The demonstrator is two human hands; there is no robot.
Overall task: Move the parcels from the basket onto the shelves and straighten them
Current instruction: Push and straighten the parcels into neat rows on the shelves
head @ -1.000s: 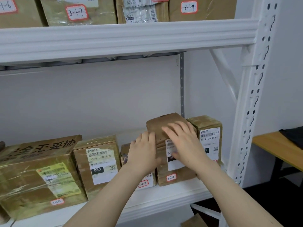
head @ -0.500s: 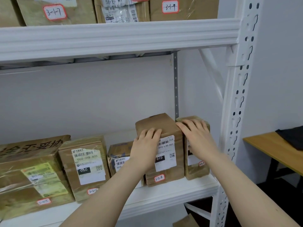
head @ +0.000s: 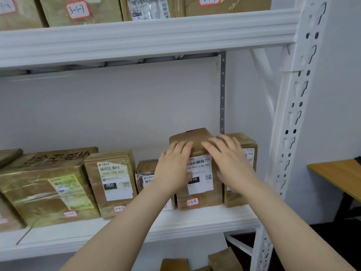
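Our right grip (head: 231, 165) has slid from the end parcel (head: 247, 142) at 3 o'clock onto the tall parcel (head: 200, 173). Our left grip (head: 172, 169) stays on its 9 o'clock side. Both lie open, fingers nearly straight, pressing its top front edge. The tall parcel stands upright on the lower shelf (head: 205, 222).

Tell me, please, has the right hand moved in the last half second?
Yes. The right hand shifted left, from the rightmost parcel partly onto the tall parcel.
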